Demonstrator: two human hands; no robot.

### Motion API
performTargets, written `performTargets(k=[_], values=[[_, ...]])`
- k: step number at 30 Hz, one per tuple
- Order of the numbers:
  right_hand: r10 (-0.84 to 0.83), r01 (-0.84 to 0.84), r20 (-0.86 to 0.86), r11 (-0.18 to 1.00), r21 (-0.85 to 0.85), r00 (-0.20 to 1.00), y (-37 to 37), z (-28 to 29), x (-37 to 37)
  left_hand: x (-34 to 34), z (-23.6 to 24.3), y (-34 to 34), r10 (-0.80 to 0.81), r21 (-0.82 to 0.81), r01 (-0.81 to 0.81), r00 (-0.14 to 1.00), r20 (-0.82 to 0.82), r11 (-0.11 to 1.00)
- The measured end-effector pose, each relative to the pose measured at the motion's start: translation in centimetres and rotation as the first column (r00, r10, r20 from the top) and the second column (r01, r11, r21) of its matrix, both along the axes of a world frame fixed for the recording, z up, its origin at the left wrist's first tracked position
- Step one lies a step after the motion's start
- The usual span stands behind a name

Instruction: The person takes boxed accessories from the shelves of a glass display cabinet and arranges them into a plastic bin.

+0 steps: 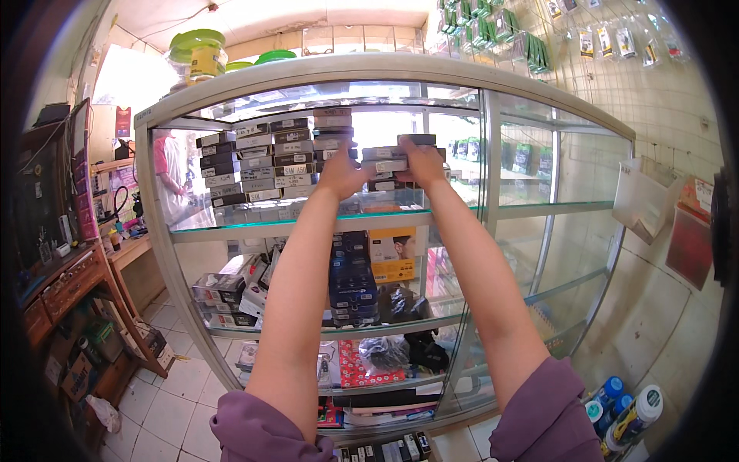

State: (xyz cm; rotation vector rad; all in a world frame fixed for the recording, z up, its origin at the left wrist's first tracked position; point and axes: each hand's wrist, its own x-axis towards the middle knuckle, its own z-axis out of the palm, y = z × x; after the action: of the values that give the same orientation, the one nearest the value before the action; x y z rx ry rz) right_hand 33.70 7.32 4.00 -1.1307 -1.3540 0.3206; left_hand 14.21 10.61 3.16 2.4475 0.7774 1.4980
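Observation:
Both my arms reach into the upper shelf of a glass display cabinet (308,225). There, several columns of small flat boxes (295,159) with handwritten labels stand side by side. At the right end is a shorter stack of grey and dark flat boxes (379,152). My left hand (341,175) is closed at the left end of this short stack, its thumb towards the boxes and its fingers beside the neighbouring column. Around the front and right part of the same stack, my right hand (425,164) is closed. The boxes partly hide the fingertips of both hands.
Lower shelves hold dark blue boxes (352,281), a yellow box (392,254) and plastic-wrapped goods. A wooden desk (65,281) stands left, and a person in pink (165,165) shows through the glass. Blue-and-white bottles (639,412) stand on the floor at right.

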Motion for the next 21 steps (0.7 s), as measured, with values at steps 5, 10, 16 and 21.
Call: performTargets(k=[5, 10, 16, 21], values=[[-0.336, 0.335, -0.046, 0.902, 0.273, 0.941, -0.6, -0.4, 0.3, 1.3, 0.6, -1.8, -0.098, -0.11, 0.152, 0.917, 0.386, 0.982], [-0.347, 0.321, 0.07, 0.915, 0.245, 0.935, -1.0, -0.6, -0.4, 1.5, 0.5, -0.3, -0.155, -0.32, 0.286, 0.913, 0.378, 0.903], [-0.159, 0.159, -0.01, 0.977, 0.144, 0.987, -2.8, -0.7, -2.1, 1.4, -0.4, 3.3, -0.262, -0.328, 0.432, 0.853, 0.452, 0.84], [-0.22, 0.232, -0.097, 0.963, 0.139, 0.971, -3.0, -0.5, -2.6, 1.2, 0.8, 0.0, -0.19, -0.374, 0.442, 0.814, 0.549, 0.815]])
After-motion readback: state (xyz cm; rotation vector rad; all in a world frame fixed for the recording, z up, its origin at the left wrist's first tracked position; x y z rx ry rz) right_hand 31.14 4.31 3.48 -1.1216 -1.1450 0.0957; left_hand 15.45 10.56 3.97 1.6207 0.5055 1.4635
